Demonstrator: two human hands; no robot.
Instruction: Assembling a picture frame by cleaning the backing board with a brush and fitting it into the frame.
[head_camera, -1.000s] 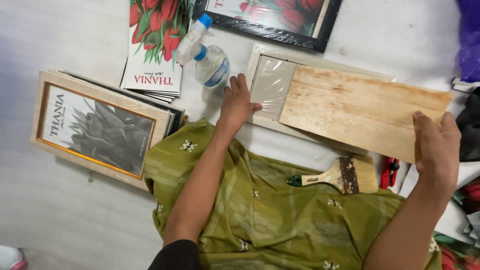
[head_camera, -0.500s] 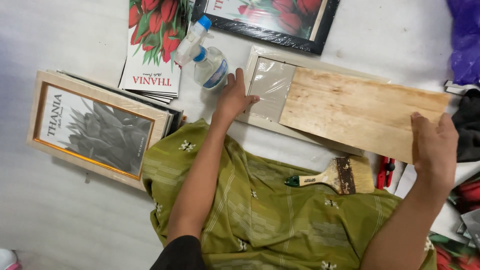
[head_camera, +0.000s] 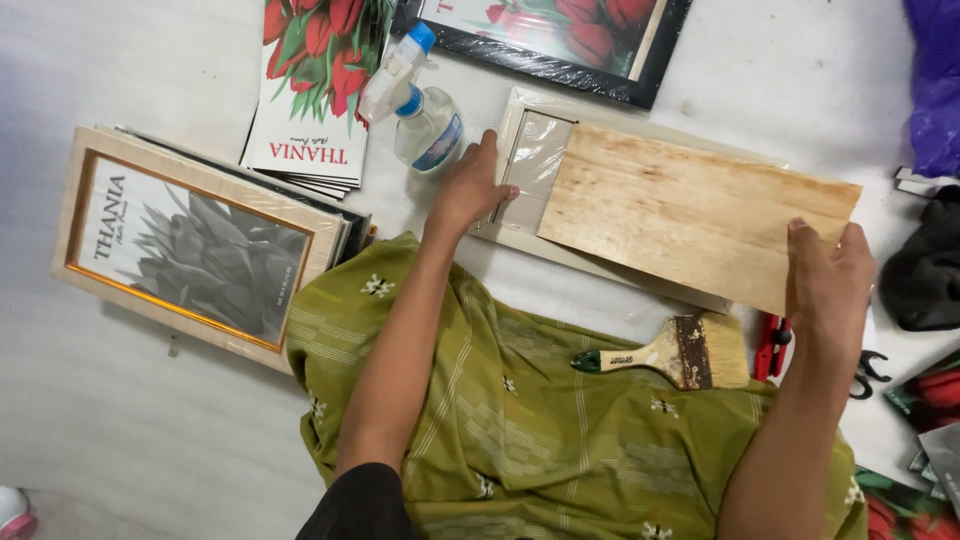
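From the head camera I see my left hand spread flat, pressing the left end of a pale rectangular picture frame lying on the white floor. My right hand pinches the right end of a light wooden backing board resting across that frame. A wooden-handled paintbrush lies near, on green cloth.

A wooden board lies on a frame, brush before it.
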